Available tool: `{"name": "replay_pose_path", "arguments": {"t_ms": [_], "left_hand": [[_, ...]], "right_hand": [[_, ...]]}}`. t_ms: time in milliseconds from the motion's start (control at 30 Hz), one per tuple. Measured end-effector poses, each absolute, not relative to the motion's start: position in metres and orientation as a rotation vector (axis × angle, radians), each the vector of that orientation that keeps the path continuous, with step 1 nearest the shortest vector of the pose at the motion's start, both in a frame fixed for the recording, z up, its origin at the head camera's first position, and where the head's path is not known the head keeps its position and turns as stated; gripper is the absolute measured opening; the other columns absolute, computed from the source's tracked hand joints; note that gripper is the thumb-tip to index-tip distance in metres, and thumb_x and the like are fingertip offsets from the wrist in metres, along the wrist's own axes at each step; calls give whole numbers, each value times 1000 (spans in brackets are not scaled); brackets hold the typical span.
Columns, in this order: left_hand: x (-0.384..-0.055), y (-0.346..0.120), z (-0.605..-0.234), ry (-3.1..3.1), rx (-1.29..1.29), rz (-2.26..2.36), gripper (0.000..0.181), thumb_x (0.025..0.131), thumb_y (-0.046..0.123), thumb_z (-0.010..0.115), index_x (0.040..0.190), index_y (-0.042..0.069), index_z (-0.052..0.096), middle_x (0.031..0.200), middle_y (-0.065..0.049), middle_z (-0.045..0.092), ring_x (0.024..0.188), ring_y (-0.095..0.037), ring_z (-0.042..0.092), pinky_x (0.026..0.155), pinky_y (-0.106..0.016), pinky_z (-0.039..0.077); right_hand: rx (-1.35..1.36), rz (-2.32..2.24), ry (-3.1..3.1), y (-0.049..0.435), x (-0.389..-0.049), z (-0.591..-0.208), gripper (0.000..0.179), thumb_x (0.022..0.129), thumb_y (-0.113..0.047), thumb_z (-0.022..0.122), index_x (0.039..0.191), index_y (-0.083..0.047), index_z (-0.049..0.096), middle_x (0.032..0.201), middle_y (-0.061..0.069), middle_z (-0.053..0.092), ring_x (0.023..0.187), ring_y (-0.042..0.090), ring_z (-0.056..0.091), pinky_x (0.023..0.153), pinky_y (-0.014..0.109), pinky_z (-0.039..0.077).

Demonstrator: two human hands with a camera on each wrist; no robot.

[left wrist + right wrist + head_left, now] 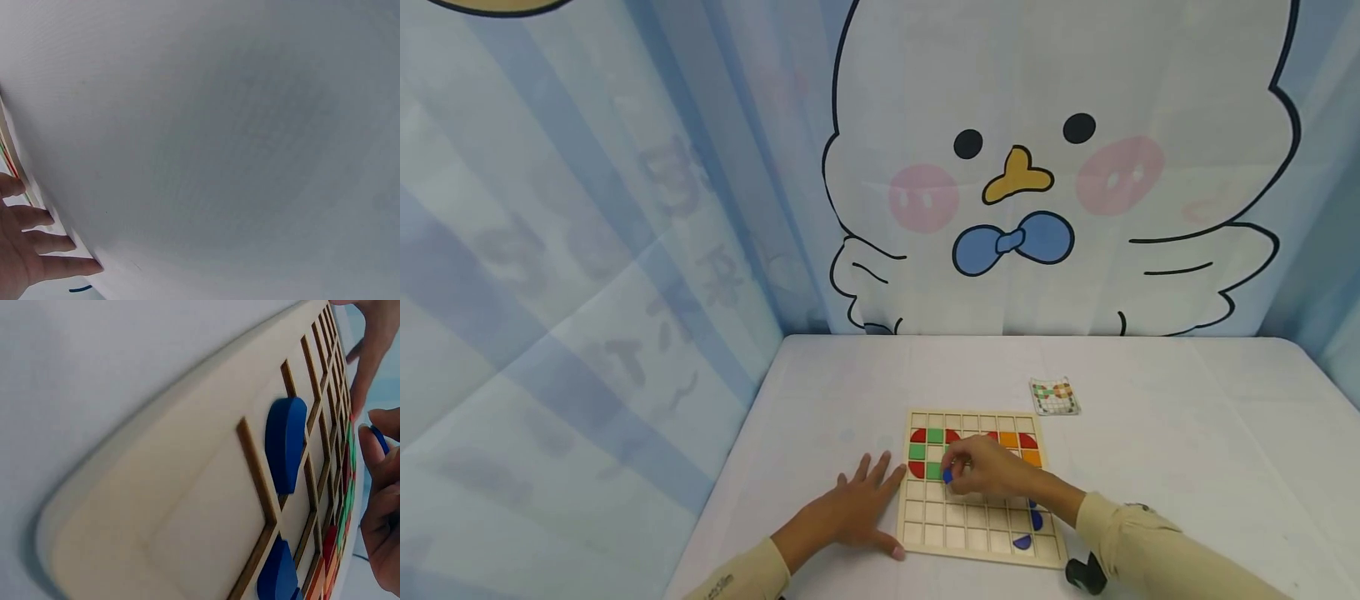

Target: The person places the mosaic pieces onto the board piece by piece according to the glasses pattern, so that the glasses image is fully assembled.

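Observation:
A wooden grid board (934, 535) lies on the table with red rounded pieces, green square pieces (935, 436) and orange square pieces (1008, 439) along its far rows. Between thumb and fingertips, my right hand (992, 468) pinches a small blue piece (379, 439) over the board's left-middle squares. My left hand (859, 504) lies with fingers spread at the board's left edge, fingertip and thumb close against the frame. Blue rounded pieces (286, 444) sit in squares near the board's near right corner. The right hand and forearm hide the board's middle.
A small printed pattern card (1055, 397) lies beyond the board's far right corner. Beside the right sleeve is a black object (1086, 575). Behind the white-covered table (850, 375) hangs a curtain with a cartoon bird (1015, 83).

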State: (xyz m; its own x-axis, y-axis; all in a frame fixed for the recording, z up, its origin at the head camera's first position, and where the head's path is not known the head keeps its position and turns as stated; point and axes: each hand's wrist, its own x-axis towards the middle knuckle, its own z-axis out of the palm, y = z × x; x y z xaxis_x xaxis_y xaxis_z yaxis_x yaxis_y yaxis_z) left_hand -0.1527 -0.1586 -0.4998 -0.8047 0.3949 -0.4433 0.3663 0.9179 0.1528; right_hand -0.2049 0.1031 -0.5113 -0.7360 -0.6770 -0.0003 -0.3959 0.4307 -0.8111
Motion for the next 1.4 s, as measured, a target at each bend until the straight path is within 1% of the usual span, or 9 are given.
{"name": "replay_pose_path", "arguments": {"t_ms": [200, 300, 533, 667, 800, 933, 1100, 1400], "left_hand": [[-153, -159, -499, 2599, 564, 70, 115, 70, 78, 70, 161, 28, 22, 169, -10, 14, 154, -43, 16, 109, -69, 35], [-153, -158, -497, 2596, 570, 63, 115, 70, 78, 70, 161, 28, 22, 169, -10, 14, 154, -42, 17, 108, -69, 35], [-153, -159, -498, 2598, 583, 66, 115, 70, 78, 70, 161, 27, 22, 169, -11, 15, 153, -44, 18, 108, -69, 36], [-153, -160, -499, 2598, 590, 65, 115, 71, 79, 69, 162, 27, 21, 169, -11, 15, 152, -45, 18, 107, -70, 36], [-153, -160, -498, 2605, 603, 73, 115, 71, 78, 69, 162, 26, 21, 169, -12, 15, 152, -45, 18, 107, -70, 36], [-151, -160, -496, 2614, 614, 73, 115, 71, 77, 70, 161, 25, 22, 169, -13, 16, 152, -45, 18, 107, -69, 37], [-151, -159, -495, 2614, 606, 69, 114, 71, 77, 70, 161, 24, 23, 169, -12, 16, 152, -45, 19, 108, -69, 37], [-152, -159, -496, 2615, 607, 65, 115, 71, 77, 70, 161, 24, 23, 169, -12, 17, 152, -45, 20, 107, -69, 37]], "right_hand": [[-913, -1182, 2406, 85, -201, -514, 13, 83, -9, 77, 96, -10, 75, 72, -12, 65, 64, 0, 56, 63, 19, 50], [-919, -1177, 2402, 76, -197, -513, 14, 83, -10, 78, 97, -8, 75, 71, -11, 65, 63, 0, 56, 61, 18, 50], [-888, -1129, 2459, 59, -194, -520, 19, 82, -17, 82, 99, -10, 76, 74, -12, 64, 65, 1, 55, 61, 19, 48], [-873, -1109, 2479, 56, -194, -524, 22, 83, -22, 82, 101, -10, 76, 74, -14, 63, 64, 1, 55, 61, 19, 48], [-877, -1086, 2508, 56, -195, -524, 22, 83, -25, 83, 99, -12, 76, 72, -15, 61, 64, 0, 53, 60, 19, 47], [-900, -1077, 2520, 58, -196, -523, 19, 83, -24, 83, 97, -12, 77, 72, -14, 60, 63, 0, 52, 58, 19, 45], [-926, -1059, 2531, 59, -197, -523, 13, 85, -22, 80, 95, -13, 77, 74, -16, 60, 65, -2, 51, 60, 18, 45], [-927, -1047, 2562, 56, -194, -521, 12, 85, -23, 81, 93, -14, 77, 72, -15, 60, 65, 0, 51, 59, 19, 45]]}}
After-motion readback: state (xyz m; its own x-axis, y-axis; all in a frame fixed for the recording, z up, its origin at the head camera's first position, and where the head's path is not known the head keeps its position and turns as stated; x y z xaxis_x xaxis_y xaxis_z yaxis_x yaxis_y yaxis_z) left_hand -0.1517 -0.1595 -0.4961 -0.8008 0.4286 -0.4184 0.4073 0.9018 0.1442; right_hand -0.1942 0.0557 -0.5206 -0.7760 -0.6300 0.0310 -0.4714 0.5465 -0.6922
